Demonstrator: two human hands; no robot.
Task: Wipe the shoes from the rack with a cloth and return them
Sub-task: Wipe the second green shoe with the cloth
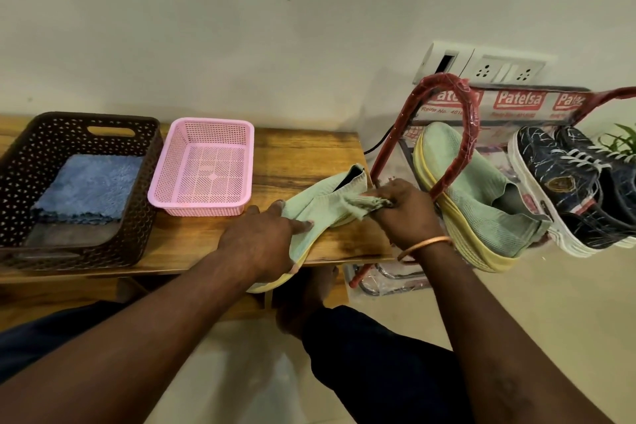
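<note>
Currently left hand grips green shoe, heel toward rack (right hand's side); right hand pinches cloth there.

The wooden surface carries two perforated plastic baskets. The brown basket, which has a slot handle, stands at the left. The shallower pink basket stands just beside it on the right. A white socket panel is mounted on the wall at upper right. A black cable emerges past the surface's far right corner. Green plant leaves show at the right edge.
</note>
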